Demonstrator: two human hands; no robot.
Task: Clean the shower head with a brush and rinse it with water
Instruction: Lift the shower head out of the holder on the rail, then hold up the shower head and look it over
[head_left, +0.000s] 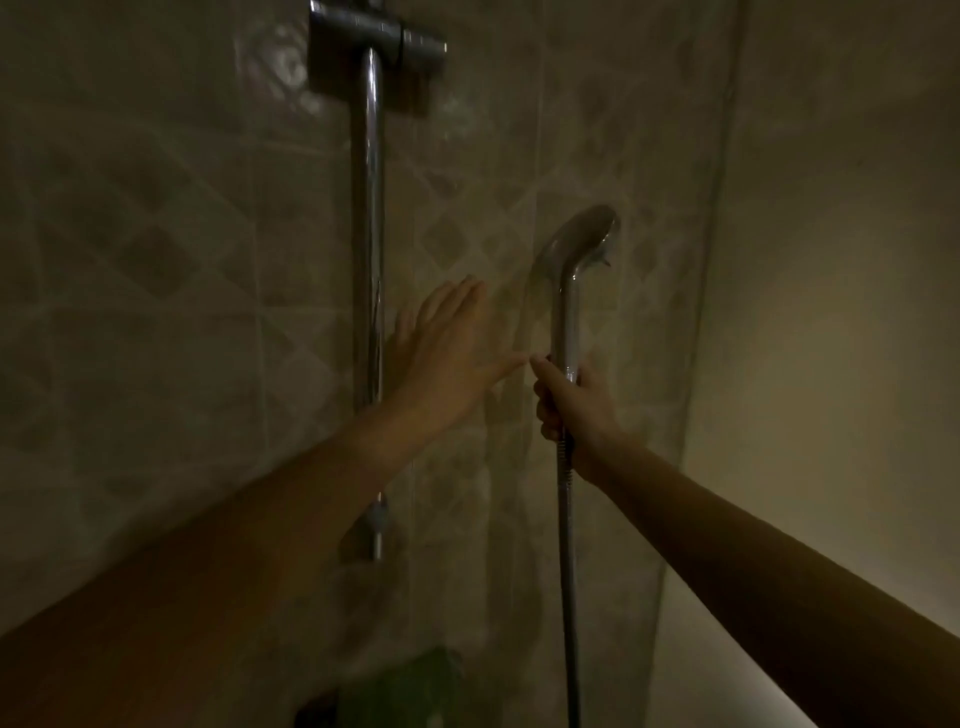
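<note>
A chrome hand shower head (577, 244) stands upright in the dim light, its spray face turned to the right, away from me. My right hand (569, 402) is shut around the lower part of its handle, and the metal hose (567, 571) hangs straight down below it. My left hand (447, 348) is raised flat just to the left, fingers spread, holding nothing; its thumb tip nearly meets my right thumb. No brush is in view.
A vertical chrome slide rail (368, 260) runs up the tiled wall (156, 260) behind my left hand, with a dark holder bracket (374, 52) at its top. A plain wall (831, 260) lies to the right. Something green (415, 680) sits low at the bottom.
</note>
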